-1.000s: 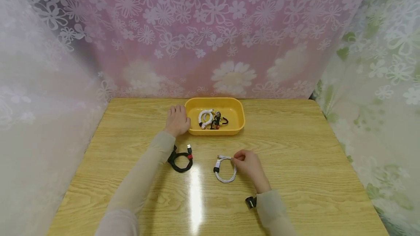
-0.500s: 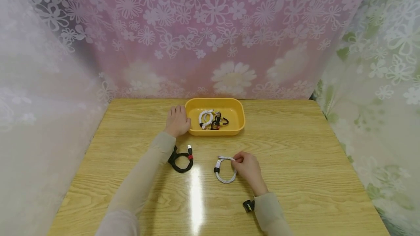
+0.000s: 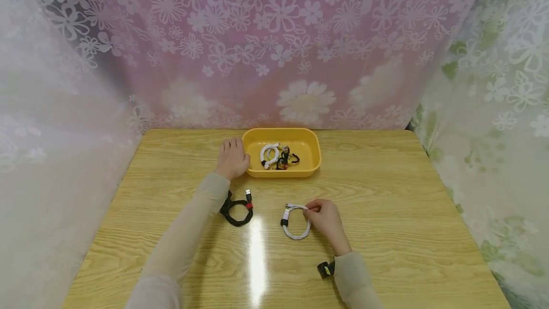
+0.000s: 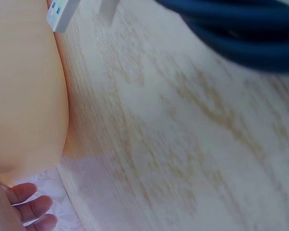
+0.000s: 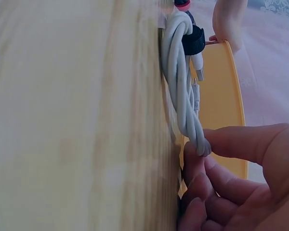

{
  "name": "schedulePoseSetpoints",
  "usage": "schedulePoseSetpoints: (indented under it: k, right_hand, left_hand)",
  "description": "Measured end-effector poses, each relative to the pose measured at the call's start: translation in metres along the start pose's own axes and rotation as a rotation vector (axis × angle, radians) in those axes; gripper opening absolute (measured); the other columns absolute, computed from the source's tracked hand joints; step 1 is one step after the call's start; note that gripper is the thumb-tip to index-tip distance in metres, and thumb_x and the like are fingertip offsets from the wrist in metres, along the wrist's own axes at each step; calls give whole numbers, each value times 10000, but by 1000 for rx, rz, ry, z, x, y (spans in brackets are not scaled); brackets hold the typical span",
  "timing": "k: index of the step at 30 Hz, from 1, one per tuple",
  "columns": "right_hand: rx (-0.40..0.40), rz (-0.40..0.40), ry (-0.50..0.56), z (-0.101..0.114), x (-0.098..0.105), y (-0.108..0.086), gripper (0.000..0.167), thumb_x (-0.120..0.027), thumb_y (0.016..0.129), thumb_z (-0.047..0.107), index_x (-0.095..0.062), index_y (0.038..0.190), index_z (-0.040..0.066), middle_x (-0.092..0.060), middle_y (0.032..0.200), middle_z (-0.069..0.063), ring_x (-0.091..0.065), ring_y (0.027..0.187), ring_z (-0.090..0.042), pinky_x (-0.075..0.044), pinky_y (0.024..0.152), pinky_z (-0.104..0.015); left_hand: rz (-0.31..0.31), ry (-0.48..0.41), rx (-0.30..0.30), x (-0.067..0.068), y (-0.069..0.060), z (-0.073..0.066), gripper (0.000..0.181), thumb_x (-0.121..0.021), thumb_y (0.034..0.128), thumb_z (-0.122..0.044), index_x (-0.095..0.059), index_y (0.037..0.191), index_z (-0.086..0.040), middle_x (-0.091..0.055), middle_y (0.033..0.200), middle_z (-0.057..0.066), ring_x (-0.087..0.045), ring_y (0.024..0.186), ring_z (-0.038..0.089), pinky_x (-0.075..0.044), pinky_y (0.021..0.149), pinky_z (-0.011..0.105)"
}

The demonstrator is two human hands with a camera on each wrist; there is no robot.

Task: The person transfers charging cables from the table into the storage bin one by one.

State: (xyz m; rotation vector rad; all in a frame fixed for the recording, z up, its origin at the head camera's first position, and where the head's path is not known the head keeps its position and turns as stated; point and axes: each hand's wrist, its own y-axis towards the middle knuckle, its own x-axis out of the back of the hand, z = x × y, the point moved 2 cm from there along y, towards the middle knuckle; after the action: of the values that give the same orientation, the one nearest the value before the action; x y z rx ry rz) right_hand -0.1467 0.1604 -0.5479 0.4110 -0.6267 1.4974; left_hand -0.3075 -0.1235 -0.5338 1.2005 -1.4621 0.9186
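Note:
A coiled white USB cable (image 3: 297, 223), bound with a black strap, lies on the wooden table. My right hand (image 3: 326, 218) pinches its right side between thumb and fingers; the right wrist view shows the pinched white strands (image 5: 183, 91) close up, tilted up along the tabletop. At the back, my left hand (image 3: 231, 158) rests against the left side of a yellow bin (image 3: 309, 174), its thumb by the rim. Loosely bent fingers (image 4: 33, 208) show in the left wrist view. Inside the bin lie a white coiled cable (image 3: 262, 156) and a black cable (image 3: 294, 158).
Nearer me than the left hand lies a coiled black USB cable (image 3: 237, 223) with a red strap, partly hidden by the left sleeve (image 3: 184, 232). Floral curtains (image 3: 300, 51) hang behind and beside the table (image 3: 399, 232).
My right fingers have settled onto the edge of the white cable, with the wrist shifting slightly left. The left hand and the bin stay in place.

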Motion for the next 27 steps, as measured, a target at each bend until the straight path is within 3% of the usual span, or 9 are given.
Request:
schedulePoseSetpoints:
  k: [17, 27]
  right_hand:
    - [-30, 13, 83, 1, 0, 3, 85, -740, 848, 86, -741, 876, 5, -650, 731, -38, -561, 642, -135, -446, 588, -267]
    - [-18, 0, 111, 10, 1, 10, 78, -721, 825, 49, -735, 855, -21, -642, 708, -50, -544, 628, -126, -432, 583, -254]
  left_hand:
    - [-3, -22, -5, 2, -1, -1, 262, -382, 995, -225, -424, 1117, 3, -410, 1092, 194, -355, 1032, 384, -287, 921, 479]
    - [-9, -28, -4, 1, -1, 0, 289, -384, 993, -232, -427, 1143, 10, -410, 1106, 195, -362, 1073, 399, -286, 945, 493]
